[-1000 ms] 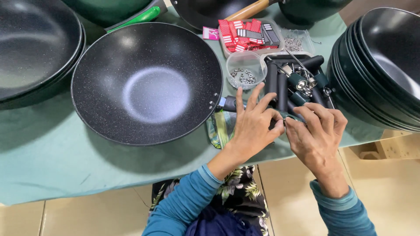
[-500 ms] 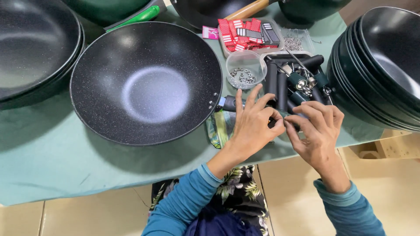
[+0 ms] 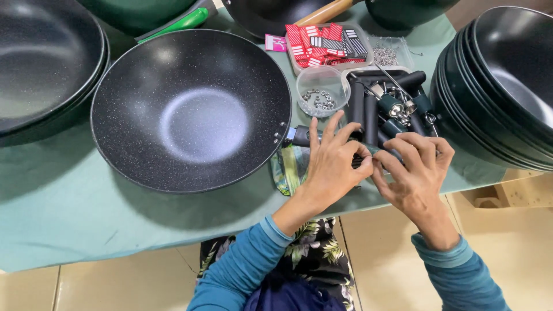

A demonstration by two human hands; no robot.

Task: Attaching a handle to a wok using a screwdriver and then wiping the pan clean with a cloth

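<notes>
A black speckled wok (image 3: 190, 109) lies on the green-covered table (image 3: 86, 224), its short handle stub pointing right. My left hand (image 3: 333, 164) rests over that stub and the dark handle (image 3: 360, 161) fitted to it, fingers curled around it. My right hand (image 3: 413, 173) meets it from the right, fingertips pinched at the handle's end. What the right fingers pinch is hidden. Both sleeves are blue.
A tray of loose black handles (image 3: 386, 103) lies just beyond my hands. A clear cup of small nuts (image 3: 320, 95) and a tray of red tags (image 3: 322, 43) sit behind. Stacked woks stand at right (image 3: 507, 86) and left (image 3: 40, 69).
The wok has shifted slightly toward the left. Both hands stay on the handle, the fingers closing a little tighter together.
</notes>
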